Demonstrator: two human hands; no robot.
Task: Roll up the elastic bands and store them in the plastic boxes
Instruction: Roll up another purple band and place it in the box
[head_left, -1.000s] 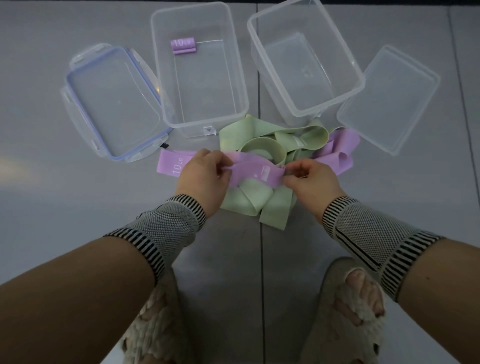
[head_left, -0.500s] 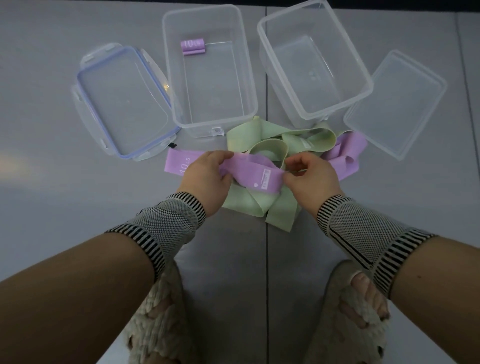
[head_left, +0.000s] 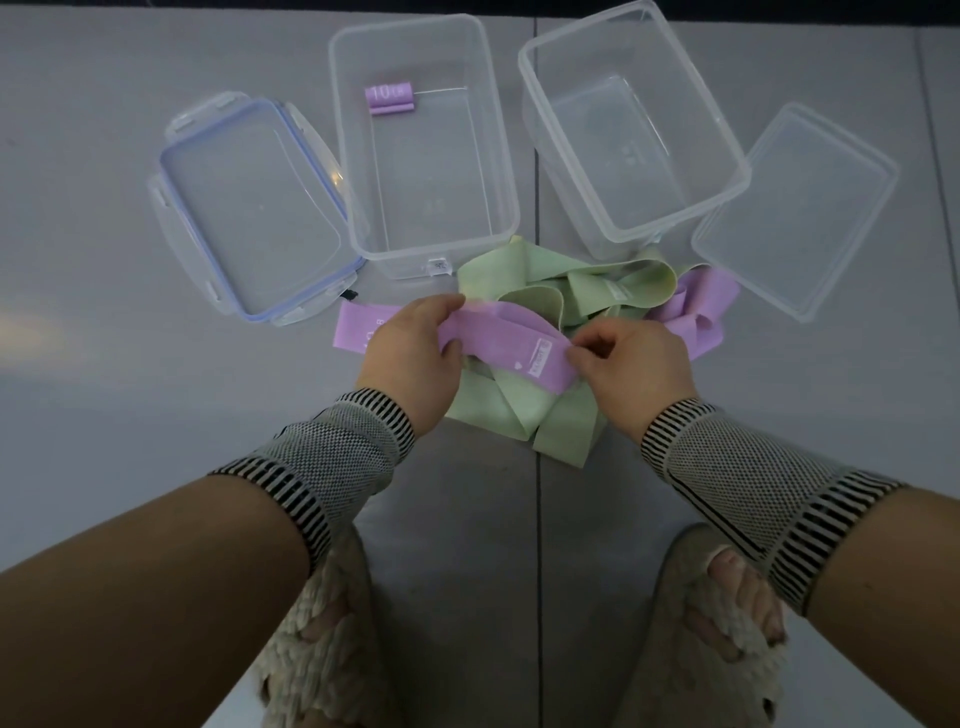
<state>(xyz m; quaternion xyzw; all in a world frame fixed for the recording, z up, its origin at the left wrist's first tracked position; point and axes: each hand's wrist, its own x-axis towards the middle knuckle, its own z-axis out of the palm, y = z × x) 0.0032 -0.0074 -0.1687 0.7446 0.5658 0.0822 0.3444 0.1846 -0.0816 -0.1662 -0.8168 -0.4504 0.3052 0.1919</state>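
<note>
In the left plastic box (head_left: 426, 156), one rolled purple band (head_left: 389, 98) is already lying at the far end, while the right plastic box (head_left: 634, 130) is sitting empty. On the floor in front, the left hand (head_left: 410, 358) and right hand (head_left: 634, 364) are each pinching the flat purple band (head_left: 498, 343), apparently starting its roll. A heap of green bands (head_left: 530, 405) and another purple one (head_left: 701, 312) is waiting beneath, so most work is remaining.

Pale grey smooth floor (head_left: 104, 415) w/ a thin dark seam line (head_left: 538, 519) running front to back down the middle. Two cream fluffy open-toe slippers at the bottom: left one (head_left: 322, 639) & right one (head_left: 722, 623), one each side of the seam, toes showing. Black-and-white striped knit wrist sleeves w/ grey mesh middle: left (head_left: 332, 467), right (head_left: 753, 483).
</note>
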